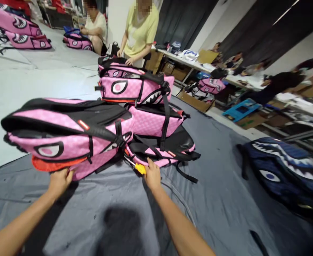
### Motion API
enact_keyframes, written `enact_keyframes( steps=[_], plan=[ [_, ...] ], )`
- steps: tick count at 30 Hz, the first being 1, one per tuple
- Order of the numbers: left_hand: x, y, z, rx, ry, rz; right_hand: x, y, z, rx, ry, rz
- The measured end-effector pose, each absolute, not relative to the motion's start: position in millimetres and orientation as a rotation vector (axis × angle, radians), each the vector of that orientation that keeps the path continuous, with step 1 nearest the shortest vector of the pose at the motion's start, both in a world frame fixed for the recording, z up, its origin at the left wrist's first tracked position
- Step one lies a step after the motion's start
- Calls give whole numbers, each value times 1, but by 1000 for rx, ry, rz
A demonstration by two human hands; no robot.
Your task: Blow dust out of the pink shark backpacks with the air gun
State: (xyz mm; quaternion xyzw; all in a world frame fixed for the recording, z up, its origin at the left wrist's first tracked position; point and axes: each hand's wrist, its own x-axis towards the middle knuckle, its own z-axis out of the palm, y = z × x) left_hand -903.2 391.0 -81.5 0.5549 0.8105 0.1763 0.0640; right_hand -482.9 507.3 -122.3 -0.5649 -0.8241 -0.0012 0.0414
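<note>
A pile of pink and black shark-face backpacks lies on a grey cloth-covered table point(124, 220). My left hand point(59, 181) grips the lower edge of the nearest pink backpack point(65, 137), fingers curled under it. My right hand point(152, 175) is closed on a small yellow-handled tool point(139, 168), its metal tip pointing left towards the bags. That hand rests against the bottom backpack point(161, 149) of a stack. The top backpack point(132, 87) of the stack shows an eye and teeth.
A person in a yellow shirt point(141, 30) stands behind the stack with hands on it. Another person sits at the far left with a pink bag point(77, 41). A blue shark backpack point(281, 170) lies at right. Tables, boxes and seated people fill the right background.
</note>
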Motion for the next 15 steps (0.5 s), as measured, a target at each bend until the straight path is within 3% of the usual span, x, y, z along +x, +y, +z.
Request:
enact_keyframes(
  steps=[7,15],
  plan=[
    [-945,409,-86,1776,2170,725,-477,485,-113,-1875,-2397,102],
    [-894,426,-35,1720,2140,96,-423,405,-71,-2077,-2171,342]
  ],
)
